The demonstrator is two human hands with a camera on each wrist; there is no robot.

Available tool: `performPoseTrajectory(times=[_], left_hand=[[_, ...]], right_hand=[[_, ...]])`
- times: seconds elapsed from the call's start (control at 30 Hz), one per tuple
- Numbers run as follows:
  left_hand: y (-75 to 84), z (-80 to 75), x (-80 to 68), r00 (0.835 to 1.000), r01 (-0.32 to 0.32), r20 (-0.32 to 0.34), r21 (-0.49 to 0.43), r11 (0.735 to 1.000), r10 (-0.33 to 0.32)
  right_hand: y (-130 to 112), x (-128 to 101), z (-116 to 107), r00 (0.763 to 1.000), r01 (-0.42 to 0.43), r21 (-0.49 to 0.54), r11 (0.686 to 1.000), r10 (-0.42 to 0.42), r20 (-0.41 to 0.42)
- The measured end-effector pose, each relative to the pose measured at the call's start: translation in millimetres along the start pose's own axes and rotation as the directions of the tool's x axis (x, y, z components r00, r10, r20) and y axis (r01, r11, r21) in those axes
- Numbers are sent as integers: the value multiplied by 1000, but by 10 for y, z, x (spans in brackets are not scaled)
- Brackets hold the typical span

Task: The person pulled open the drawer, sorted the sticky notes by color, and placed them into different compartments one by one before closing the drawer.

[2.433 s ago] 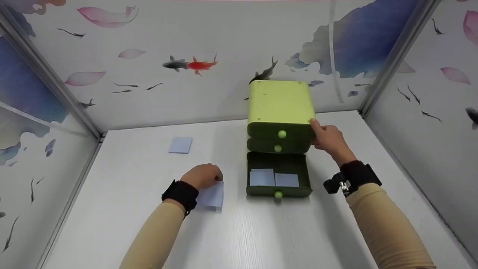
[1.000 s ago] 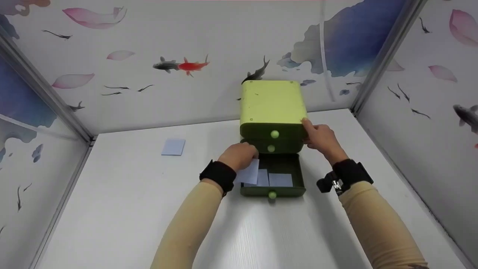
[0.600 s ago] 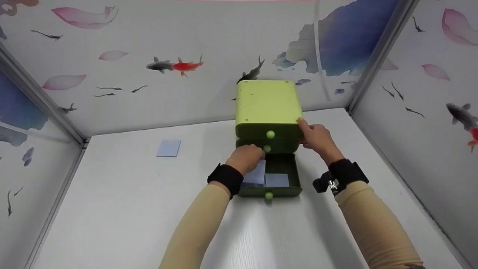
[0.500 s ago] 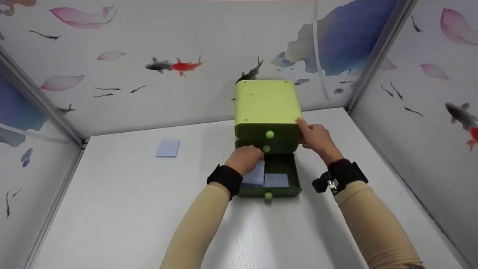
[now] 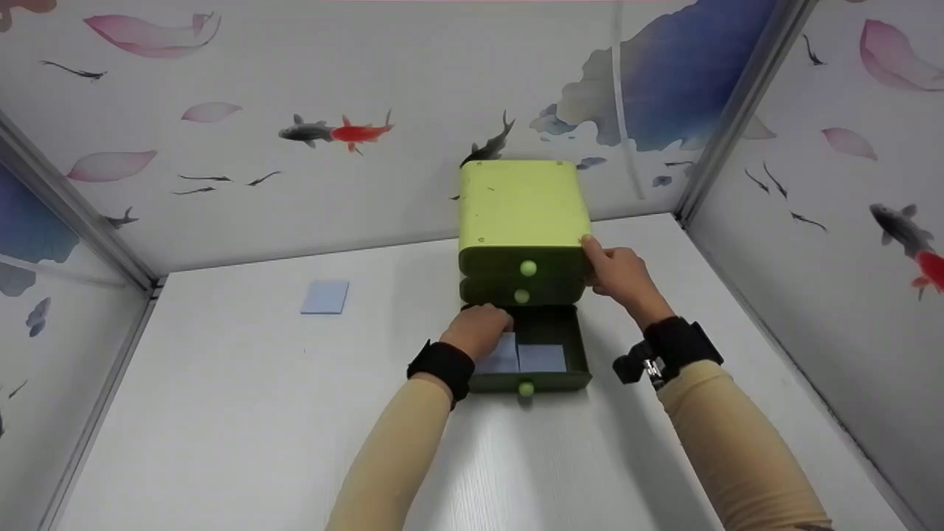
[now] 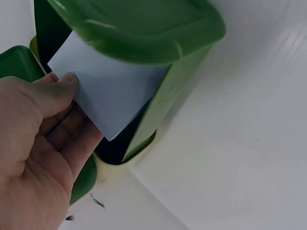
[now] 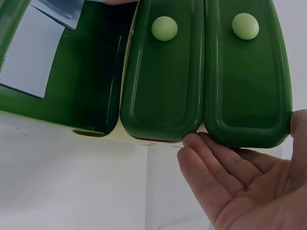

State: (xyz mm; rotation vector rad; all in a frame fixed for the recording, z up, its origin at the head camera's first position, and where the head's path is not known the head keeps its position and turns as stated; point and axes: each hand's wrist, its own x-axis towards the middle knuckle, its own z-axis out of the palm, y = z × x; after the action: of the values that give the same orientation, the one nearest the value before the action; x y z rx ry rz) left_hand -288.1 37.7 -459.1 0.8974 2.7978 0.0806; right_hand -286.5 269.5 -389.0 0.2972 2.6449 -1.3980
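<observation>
**Paper sheet going into bottom drawer, box steadied**

The left hand (image 5: 479, 330) pinches a pale blue paper sheet (image 6: 108, 96) by its near edge, thumb on top, and holds it over the open bottom drawer (image 5: 568, 372) of the green drawer box (image 5: 520, 206). The sheet looks thin, light and floppy, likely to bend or slide, so an edge pinch suits it. The right hand (image 5: 619, 274) grips the box's right side at the top drawer (image 7: 247, 72), fingers along the wall. Two more sheets (image 5: 542, 358) lie flat in the drawer; a spare sheet (image 5: 325, 297) sits far left on the surface (image 5: 221, 413).

Versus 2.4 s ago, the left hand has left the surface near left and carried the sheet to the drawer. The right hand stays put.
</observation>
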Motion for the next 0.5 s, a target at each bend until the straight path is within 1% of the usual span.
performPoseTrajectory(times=[0.2,0.33,0.5], left_hand=[[-6,101,10,999,0,-35,1,1000,0],[-17,175,21,1000,10,-25,-6,1000,-10],[-32,259,24,1000,8,-15,-28,1000,-8]], right_hand=[[-5,-9,7,1000,0,-8,1000,-1,-18],[-5,-8,5,1000,-8,-11,1000,7,-18],[-3,-12,12,1000,-8,-9,1000,8,-15]])
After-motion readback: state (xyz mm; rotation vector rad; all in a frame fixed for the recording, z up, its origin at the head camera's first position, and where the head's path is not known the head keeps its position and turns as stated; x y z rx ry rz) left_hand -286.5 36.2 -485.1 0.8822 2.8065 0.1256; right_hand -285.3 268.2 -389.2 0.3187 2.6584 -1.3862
